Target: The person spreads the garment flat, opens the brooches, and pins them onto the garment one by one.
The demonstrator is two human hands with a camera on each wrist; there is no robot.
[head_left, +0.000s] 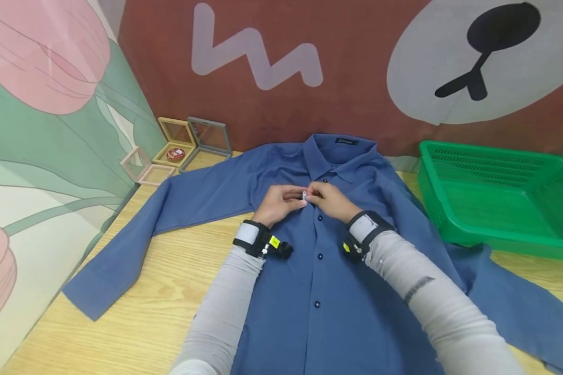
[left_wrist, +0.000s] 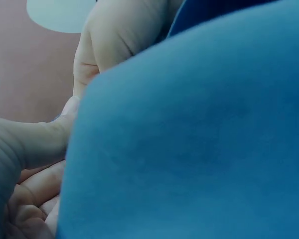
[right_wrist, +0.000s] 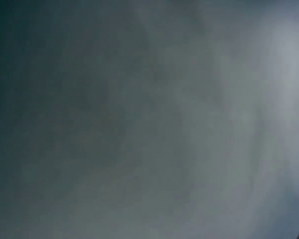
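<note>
A blue button-up shirt (head_left: pixel 281 271) lies spread front up on the table. Over its chest, beside the button placket, both hands meet. The left hand (head_left: pixel 281 203) pinches a small, pale, shiny piece (head_left: pixel 304 195) between thumb and fingers; its exact kind cannot be told. Right against it, the right hand (head_left: pixel 330 200) has thumb and fingertips pinched together at the same piece. In the left wrist view, blue cloth fills most of the picture and hides part of the left hand's fingers (left_wrist: pixel 37 184). Only close, blurred cloth shows in the right wrist view.
Behind the left sleeve stand three opened clear-windowed cases: pink (head_left: pixel 155 174), yellow (head_left: pixel 173 133) and grey (head_left: pixel 211 136). A round red piece (head_left: pixel 175 154) lies in the yellow one. A green plastic basket (head_left: pixel 497 239) stands at the right, beside the right sleeve. Printed walls border the table.
</note>
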